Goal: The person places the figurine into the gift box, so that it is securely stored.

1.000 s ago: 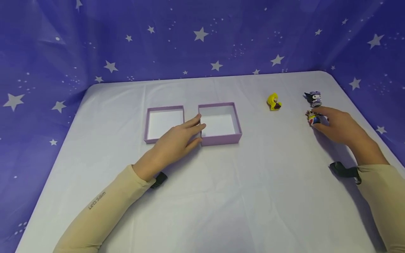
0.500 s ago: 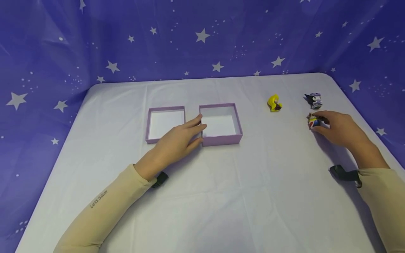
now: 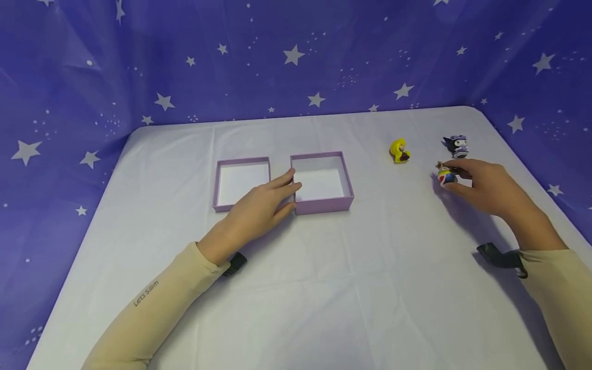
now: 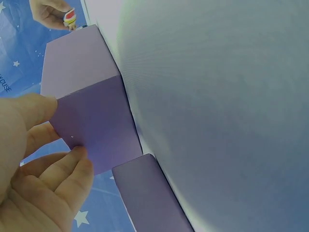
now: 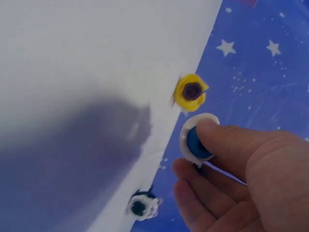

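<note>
Fingers [image 5: 193,193] and thumb of the right hand [image 3: 487,185] pinch a small red, yellow and blue figurine [image 3: 446,177], the thumb lying across a blue part with a white rim. It is over the right-hand part of the bench [image 3: 319,308], and the shadow well apart from it in the right wrist view suggests it is off the surface.

Just behind those fingers stands a black-and-purple figurine [image 3: 457,147]; farther left, near but not touching, is a yellow-hooded figurine [image 3: 399,151].

Well to the left, the left hand [image 3: 259,208] has its fingers spread and fairly straight, resting against the left side of a deep purple box [image 3: 324,206] that faces up, white inside. It grips nothing. Beside the box, partly hidden by that hand, lies a shallower purple tray [image 3: 216,187].

I judge the step in hand to be a lift: the figurine is secured, while the left hand probably steadies the box. The next move calls for keeping the pinch firm, with height enough to pass the neighbouring figurines and the box walls without a knock.
</note>
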{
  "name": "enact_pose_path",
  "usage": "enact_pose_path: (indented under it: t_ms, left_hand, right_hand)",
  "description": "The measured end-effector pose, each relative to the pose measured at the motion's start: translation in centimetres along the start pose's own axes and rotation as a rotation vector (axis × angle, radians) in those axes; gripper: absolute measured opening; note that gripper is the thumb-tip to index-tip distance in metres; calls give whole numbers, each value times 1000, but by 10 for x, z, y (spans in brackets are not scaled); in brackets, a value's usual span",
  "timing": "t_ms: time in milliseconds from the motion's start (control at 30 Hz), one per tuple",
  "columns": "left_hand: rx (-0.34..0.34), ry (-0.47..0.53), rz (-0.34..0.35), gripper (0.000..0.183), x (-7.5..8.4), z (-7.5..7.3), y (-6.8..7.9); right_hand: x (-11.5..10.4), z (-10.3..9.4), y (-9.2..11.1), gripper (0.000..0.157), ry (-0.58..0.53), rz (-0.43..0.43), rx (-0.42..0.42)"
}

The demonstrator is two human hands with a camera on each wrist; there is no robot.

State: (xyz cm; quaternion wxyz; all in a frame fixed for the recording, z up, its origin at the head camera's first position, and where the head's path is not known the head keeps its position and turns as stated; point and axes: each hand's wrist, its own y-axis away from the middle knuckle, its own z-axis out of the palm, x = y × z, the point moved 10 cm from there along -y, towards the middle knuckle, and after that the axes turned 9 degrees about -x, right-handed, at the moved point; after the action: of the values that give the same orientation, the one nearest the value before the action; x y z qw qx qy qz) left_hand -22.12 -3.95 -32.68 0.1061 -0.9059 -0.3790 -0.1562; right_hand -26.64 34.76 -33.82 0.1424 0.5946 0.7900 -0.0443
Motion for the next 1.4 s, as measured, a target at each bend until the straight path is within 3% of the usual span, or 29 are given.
enact_pose_path:
  t_ms: [767, 1400]
  left_hand:
    - [3, 1, 8, 45, -1, 3, 2]
    - [3, -5, 2, 44, -2, 3, 1]
  right_hand:
    - [-79, -16, -16, 46, -15, -168, 62]
    - [-143, -5, -33, 46, -90, -331, 57]
